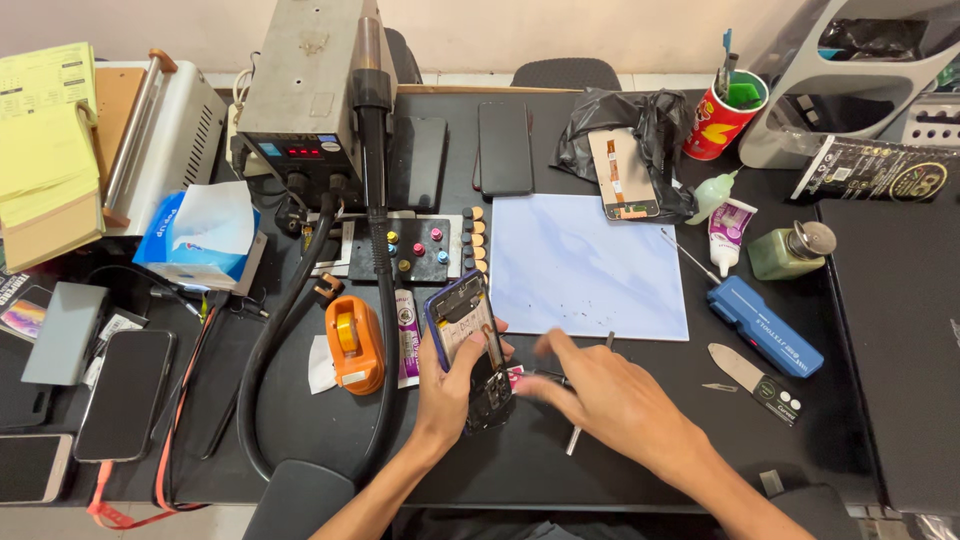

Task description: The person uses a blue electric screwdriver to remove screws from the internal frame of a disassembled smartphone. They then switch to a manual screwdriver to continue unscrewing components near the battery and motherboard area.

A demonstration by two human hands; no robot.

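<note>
**A:** Entry one, largest first. Black work table [620,440], cluttered. Grey hot-air rework station [310,80] at the far left-centre, its hose looping down toward me. Pale blue mat [585,265] at centre. Blue electric screwdriver [765,325] to the mat's right.

**B:** And the item in hand?

**A:** Opened phone [470,345], back cover off, purple frame, internals showing. It sits just left of the mat's near corner, lifted off the table. Long axis runs away from me, leaning slightly left at the far end.

**B:** Grip on it?

**A:** My left hand [450,385] is clenched round its lower half, thumb on the right edge, forearm rising from the bottom of the view. My right hand [600,395] comes in from the lower right, fingers pointed left at the phone's bottom end, touching or nearly so. It is motion-blurred; it seems to pinch a thin tool, though I cannot tell for certain.

**B:** Nearer hand?

**A:** Left one holds the phone; the right sits just beside it, to its right.

**B:** Smallest?

**A:** Orange tape dispenser [352,342] left of the phone; tiny specks, likely screws, on the mat.
</note>
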